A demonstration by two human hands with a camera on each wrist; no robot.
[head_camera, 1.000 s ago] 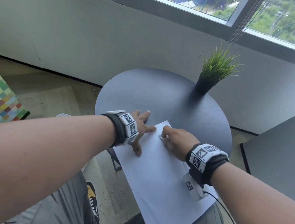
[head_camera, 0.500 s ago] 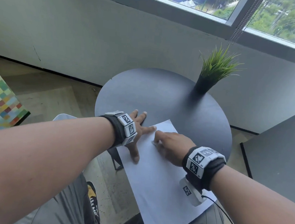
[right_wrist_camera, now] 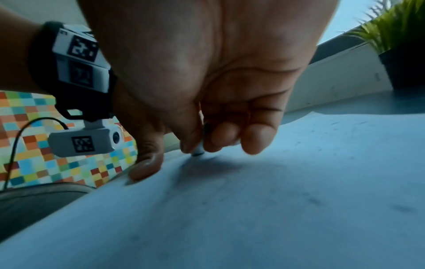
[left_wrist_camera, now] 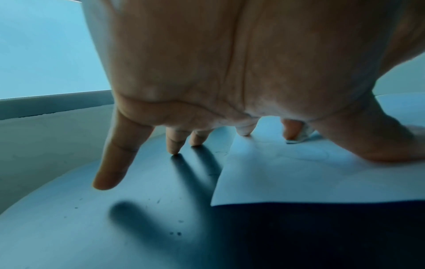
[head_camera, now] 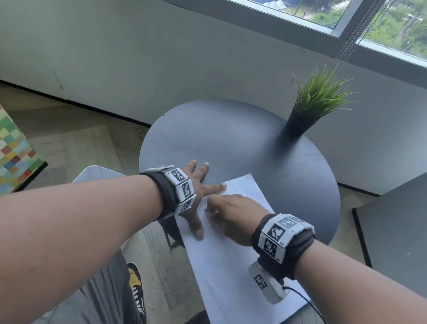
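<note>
The left hand (head_camera: 192, 188) lies open and spread, thumb and forefinger pressing the left edge of the sheet of paper (head_camera: 224, 265), its other fingers on the dark round table (head_camera: 234, 138). The paper rests partly on the table, its near end hanging over the edge toward the person's lap. The right hand (head_camera: 231, 214) is curled, pinching a small white piece (right_wrist_camera: 198, 150), possibly an eraser, though blur hides its shape. Its tip is down on the sheet close to the left forefinger. Rubbing well probably calls for short, light strokes away from the pinning fingers, with firm left pressure, so the overhanging sheet neither wrinkles nor slides.
</note>
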